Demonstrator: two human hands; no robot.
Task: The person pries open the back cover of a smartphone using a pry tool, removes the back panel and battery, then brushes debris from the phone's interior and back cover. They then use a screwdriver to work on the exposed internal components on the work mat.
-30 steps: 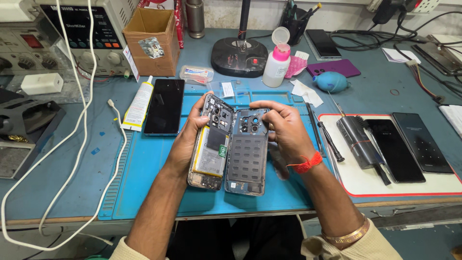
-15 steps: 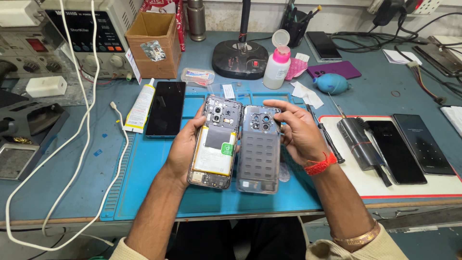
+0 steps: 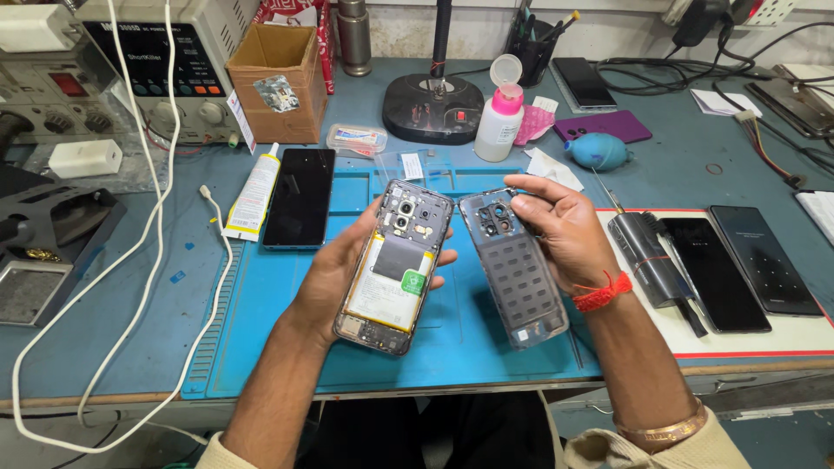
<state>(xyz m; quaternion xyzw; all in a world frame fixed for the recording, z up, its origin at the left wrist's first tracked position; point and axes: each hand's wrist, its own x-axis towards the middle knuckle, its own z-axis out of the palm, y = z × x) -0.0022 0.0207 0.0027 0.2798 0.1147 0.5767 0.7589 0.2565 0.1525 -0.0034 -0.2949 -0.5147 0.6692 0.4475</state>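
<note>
My left hand [image 3: 334,274] cradles an opened phone [image 3: 393,267] from beneath, with its battery, circuit board and camera modules facing up. My right hand [image 3: 560,230] grips the top edge of the detached dark back cover [image 3: 514,271], inner side up, with the camera cut-out near my fingers. The cover hangs just right of the phone with a narrow gap between them. Both are held a little above the blue work mat [image 3: 261,321].
On the mat's left lie a black phone [image 3: 300,196] and a glue tube [image 3: 252,193]. On a white pad [image 3: 782,334] at right are a grey electric screwdriver [image 3: 647,259] and two dark phones [image 3: 712,271]. A white cable [image 3: 165,287] loops on the left. A bottle [image 3: 499,117] and lamp base [image 3: 433,106] stand behind.
The back cover has come away from the phone and my right hand has carried it rightward. Before, the two parts overlapped; now a gap separates them.
</note>
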